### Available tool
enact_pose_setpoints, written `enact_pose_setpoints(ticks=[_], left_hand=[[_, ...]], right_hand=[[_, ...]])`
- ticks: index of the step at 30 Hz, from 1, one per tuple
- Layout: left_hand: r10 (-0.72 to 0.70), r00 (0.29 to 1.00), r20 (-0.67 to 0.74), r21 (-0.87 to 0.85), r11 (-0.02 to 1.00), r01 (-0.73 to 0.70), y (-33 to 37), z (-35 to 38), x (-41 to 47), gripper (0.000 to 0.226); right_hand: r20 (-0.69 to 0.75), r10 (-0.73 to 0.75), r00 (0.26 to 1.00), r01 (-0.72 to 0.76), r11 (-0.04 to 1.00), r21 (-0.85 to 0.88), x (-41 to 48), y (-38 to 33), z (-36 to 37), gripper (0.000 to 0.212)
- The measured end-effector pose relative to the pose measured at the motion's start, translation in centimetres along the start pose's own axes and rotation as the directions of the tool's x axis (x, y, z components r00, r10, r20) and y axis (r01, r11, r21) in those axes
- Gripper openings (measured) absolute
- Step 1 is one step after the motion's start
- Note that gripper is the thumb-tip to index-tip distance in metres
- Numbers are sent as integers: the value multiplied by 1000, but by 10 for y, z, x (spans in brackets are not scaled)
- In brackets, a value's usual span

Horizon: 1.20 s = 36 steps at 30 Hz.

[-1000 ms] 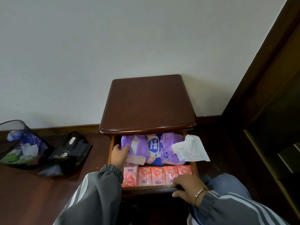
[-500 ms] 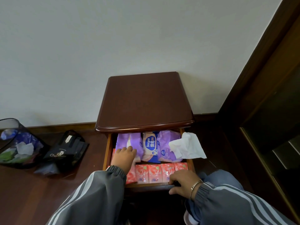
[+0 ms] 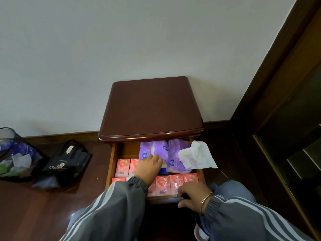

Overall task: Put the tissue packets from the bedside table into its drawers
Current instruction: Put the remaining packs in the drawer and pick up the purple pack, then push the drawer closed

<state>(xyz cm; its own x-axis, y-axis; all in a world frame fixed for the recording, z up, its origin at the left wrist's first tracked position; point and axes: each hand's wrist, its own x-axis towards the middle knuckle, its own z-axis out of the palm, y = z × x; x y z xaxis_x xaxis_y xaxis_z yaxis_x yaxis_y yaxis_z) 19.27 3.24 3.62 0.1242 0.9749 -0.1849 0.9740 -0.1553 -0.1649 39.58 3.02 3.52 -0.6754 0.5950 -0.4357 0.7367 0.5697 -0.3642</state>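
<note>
Table (image 3: 151, 108) top bare; packets all in the open drawer (image 3: 109, 164). Left hand (image 3: 149, 165) lay palm-down, fingers loosely spread, on the left purple packet (image 3: 146, 150), holding nothing visibly. That packet's long axis ran front to back, directly ahead of the fingertips. Right hand (image 3: 192, 193) curled over the drawer's front edge. A loose tissue (image 3: 196, 157) overhung the right wall.

You have the bedside table (image 3: 151, 108) against the wall, its dark top bare. Its top drawer (image 3: 109, 164) stands pulled out. Inside, pink tissue packets (image 3: 169, 184) stand in a row along the front, with more at the left. Two purple tissue packs (image 3: 175, 153) lie behind them; a loose white tissue (image 3: 196, 157) hangs over the right edge.
</note>
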Motion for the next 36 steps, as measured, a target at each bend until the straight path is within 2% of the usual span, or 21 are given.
enact_pose_setpoints(ticks=[3,6,9,11,12,14,16,19,22,26,29,33,36], left_hand=[[48,995,91,5,999,-49,0,12,5,29],[29,992,125,-61,998,-21,-2,16,0,28],[17,1000,13,-289,957,-13,-9,12,-20,41],[62,993,-101,-432,896,-100,-16,6,-48,55],[101,985,-143,-447,881,-155,-20,4,-65,63],[188,973,-130,-263,940,-217,-30,6,-95,87],[159,987,-16,-73,985,-160,-38,10,-113,112],[35,999,-11,-70,997,-35,-44,16,-112,133],[6,997,-74,-35,999,-9,-50,20,-94,134],[-228,964,-136,-145,967,208,-72,14,-50,127],[-336,928,-164,-144,938,314,-89,9,-5,120],[-407,881,-240,-130,913,387,-101,22,33,85],[-420,851,-316,-139,908,396,-103,37,40,84]], right_hand=[[-11,-2,1000,2,1000,-8,-3,-1,0,36],[-15,-9,1000,9,1000,-17,-5,-1,-3,37],[5,-14,1000,14,999,-46,-7,-2,-5,37],[-1,11,1000,-11,996,-92,-8,0,-5,40],[-23,20,1000,-22,993,-118,-9,2,-6,43],[-96,-1,995,-16,985,-172,-11,2,-8,57],[-265,-95,960,8,950,-311,-13,2,-8,78],[-449,-130,884,-52,927,-371,-13,2,-8,106],[-516,-92,852,-110,931,-348,-1,11,-14,124],[-607,65,792,-271,928,-255,46,15,-41,131],[-611,175,772,-378,899,-222,93,27,-72,122],[-559,298,774,-470,862,-191,134,49,-87,101],[-575,320,753,-510,836,-202,138,53,-82,101]])
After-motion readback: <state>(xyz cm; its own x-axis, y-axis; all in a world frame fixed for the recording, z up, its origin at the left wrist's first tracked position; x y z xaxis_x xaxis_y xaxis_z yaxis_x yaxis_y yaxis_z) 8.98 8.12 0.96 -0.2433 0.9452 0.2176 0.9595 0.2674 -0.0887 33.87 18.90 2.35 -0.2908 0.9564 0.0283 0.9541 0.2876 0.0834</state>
